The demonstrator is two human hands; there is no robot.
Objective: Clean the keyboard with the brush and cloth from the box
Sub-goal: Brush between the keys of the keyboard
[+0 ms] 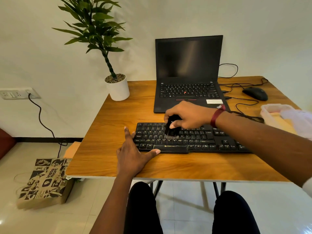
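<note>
A black keyboard [202,141] lies across the front of the wooden table [118,125]. My right hand [187,114] grips a black brush [171,130] whose bristles touch the keys near the keyboard's left-middle. My left hand [133,151] rests flat against the keyboard's left end, fingers straight, thumb along its front edge. At the table's right edge stands a clear plastic box [273,114] with a white cloth [298,119] draped over it.
An open black laptop [189,73] stands behind the keyboard. A black mouse [255,93] with cables lies at the back right, a potted plant [116,85] at the back left corner. A printed paper bag [45,181] sits on the floor left.
</note>
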